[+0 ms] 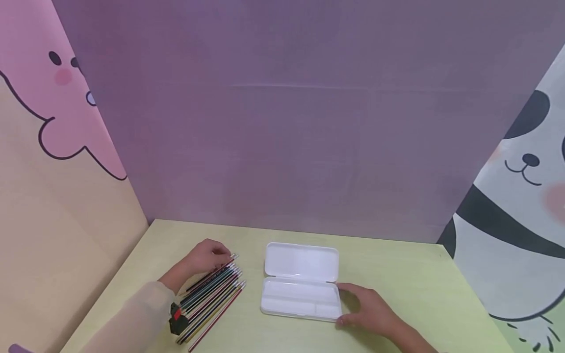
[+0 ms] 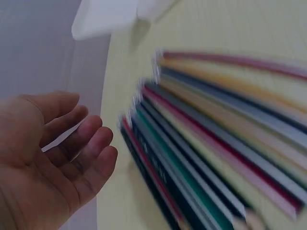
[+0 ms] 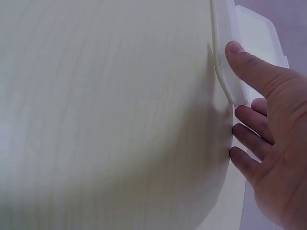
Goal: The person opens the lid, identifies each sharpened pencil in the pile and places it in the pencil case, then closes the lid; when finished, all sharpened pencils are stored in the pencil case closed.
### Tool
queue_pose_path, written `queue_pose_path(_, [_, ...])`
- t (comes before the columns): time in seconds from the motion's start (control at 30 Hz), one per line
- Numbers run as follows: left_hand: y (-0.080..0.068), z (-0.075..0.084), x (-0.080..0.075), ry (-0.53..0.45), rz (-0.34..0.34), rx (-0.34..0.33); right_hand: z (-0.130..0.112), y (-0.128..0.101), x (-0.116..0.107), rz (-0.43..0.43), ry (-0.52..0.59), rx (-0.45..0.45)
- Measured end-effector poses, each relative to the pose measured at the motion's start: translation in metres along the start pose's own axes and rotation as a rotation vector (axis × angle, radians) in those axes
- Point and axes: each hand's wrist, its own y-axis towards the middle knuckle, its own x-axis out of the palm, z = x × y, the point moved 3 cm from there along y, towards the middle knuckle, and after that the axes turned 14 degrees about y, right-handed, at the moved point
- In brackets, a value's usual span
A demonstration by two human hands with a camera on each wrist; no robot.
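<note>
White case (image 1: 301,290) L of R hand (image 1: 372,311)

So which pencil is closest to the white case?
The red pencil lying farthest right in the head view. The other pencils all lie to its left, farther from the white case.

Hand (image 2: 57,155) at lower left, fingers loosely bent, just beside pencils (image 2: 211,140) fanned rightward; case (image 2: 105,19) at upper left.

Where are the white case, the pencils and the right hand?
White case (image 1: 300,289): head view, floor of nearer half.
Pencils (image 2: 216,146): left wrist view, shafts mid-bundle.
Right hand (image 3: 284,132): right wrist view, palm.
</note>
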Motion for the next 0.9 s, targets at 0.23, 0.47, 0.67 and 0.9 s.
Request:
queue_pose_path(0.23, [-0.019,-0.033,-0.014,0.027,-0.073,-0.067,0.003,-0.003,0.0,-0.01,-0.025,-0.042])
queue_pose_path(0.47, [-0.022,-0.049,-0.008,0.064,-0.138,-0.12,0.005,-0.003,0.0,-0.003,-0.019,-0.036])
queue_pose_path(0.67, [-0.023,-0.054,-0.002,0.051,-0.119,-0.082,0.003,-0.001,-0.001,-0.002,-0.039,-0.047])
queue_pose_path(0.9, [-0.026,-0.053,-0.002,0.064,-0.091,-0.023,0.002,-0.001,0.0,0.008,-0.052,-0.041])
